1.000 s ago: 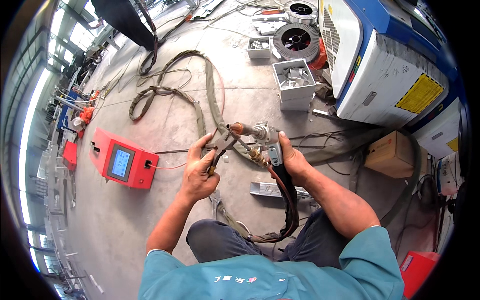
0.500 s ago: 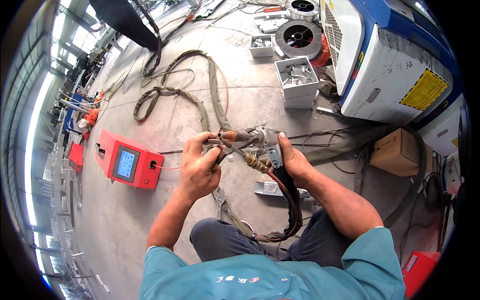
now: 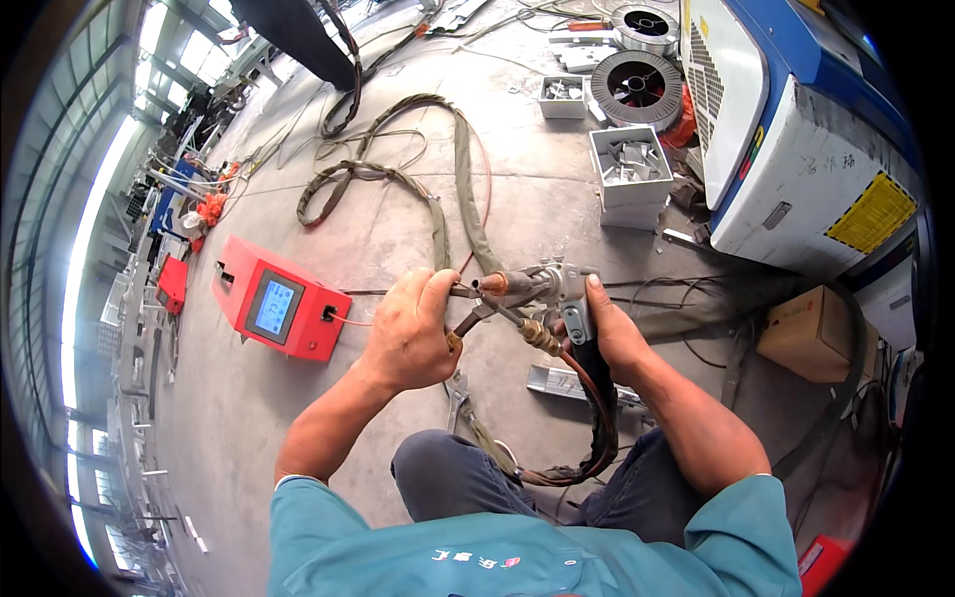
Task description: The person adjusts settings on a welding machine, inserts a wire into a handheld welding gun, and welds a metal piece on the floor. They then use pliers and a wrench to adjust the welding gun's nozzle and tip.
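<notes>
Well beyond the right fingers, a blue-and-white cabinet (image 3: 796,169) is cut off at the edge of view. To the left of the left fingers, a red box (image 3: 279,300) is seen. The torch (image 3: 569,287) is gripped by the right hand (image 3: 617,333), whose curled fingers are mostly hidden behind it. Pliers (image 3: 474,318) are held in the left hand (image 3: 410,330), their handles largely covered; whether anything is pinched by the jaws cannot be told. Just beyond the left fingertips, the copper nozzle (image 3: 493,285) is pointed left.
</notes>
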The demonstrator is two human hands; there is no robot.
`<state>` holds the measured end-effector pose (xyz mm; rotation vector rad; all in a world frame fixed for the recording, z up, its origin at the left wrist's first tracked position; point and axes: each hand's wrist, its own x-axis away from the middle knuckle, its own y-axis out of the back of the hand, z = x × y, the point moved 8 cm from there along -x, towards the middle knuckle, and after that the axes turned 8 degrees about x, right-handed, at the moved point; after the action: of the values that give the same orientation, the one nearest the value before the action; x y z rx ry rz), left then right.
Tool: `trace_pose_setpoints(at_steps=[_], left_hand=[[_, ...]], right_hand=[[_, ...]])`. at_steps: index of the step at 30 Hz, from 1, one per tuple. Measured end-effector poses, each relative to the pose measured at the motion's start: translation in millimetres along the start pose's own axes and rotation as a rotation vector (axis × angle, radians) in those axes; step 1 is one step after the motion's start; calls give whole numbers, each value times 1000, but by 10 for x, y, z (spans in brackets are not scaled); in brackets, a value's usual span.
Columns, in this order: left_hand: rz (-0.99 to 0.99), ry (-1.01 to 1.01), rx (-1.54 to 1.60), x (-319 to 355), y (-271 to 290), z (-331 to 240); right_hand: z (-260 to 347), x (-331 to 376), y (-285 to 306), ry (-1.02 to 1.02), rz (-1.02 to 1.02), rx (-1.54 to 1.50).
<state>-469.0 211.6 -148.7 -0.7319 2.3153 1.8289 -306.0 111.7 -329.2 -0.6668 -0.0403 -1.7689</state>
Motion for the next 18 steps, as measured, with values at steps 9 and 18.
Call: trace_pose_setpoints(at_steps=[9,18], left_hand=[[-25,-12,-51,-138,113,-130],[32,15,-31,-119,82,-106]], right_hand=[[-19,-48,101,234,174,5],[-175,-21,88,91,157,44]])
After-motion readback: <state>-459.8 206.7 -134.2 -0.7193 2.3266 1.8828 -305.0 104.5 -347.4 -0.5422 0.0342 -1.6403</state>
